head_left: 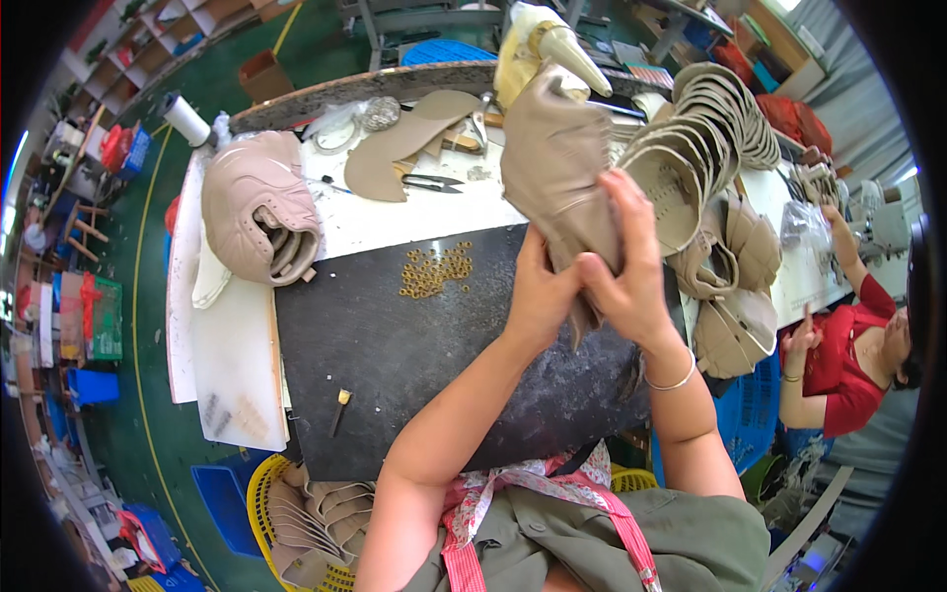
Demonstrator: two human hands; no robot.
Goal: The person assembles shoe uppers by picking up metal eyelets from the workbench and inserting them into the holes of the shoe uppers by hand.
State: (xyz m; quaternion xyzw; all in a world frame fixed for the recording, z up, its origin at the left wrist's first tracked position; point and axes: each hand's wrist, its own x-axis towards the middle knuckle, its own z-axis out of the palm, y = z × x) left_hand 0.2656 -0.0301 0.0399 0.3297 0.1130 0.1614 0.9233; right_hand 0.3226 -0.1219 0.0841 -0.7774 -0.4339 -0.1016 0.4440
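Observation:
Both my hands hold a taupe shoe upper point(560, 158) up over the right part of a black mat point(454, 365). My left hand point(541, 291) grips its lower end from the left, fingers partly hidden behind it. On its right side lies my right hand point(631, 266), fingers wrapped along the edge and thumb pressed in front near the left thumb. A scatter of small brass eyelets point(434, 271) lies on the mat, left of my hands. Nearer the front left of the mat rests a small thin tool with a pale tip point(342, 399).
Stacked uppers point(681, 187) stand at the right; another group point(258, 212) sits left. Scissors point(432, 184) and flat cut pieces point(380, 148) lie behind the mat. A yellow basket point(259, 503) holds more pieces below. A person in red point(848, 365) is at the right.

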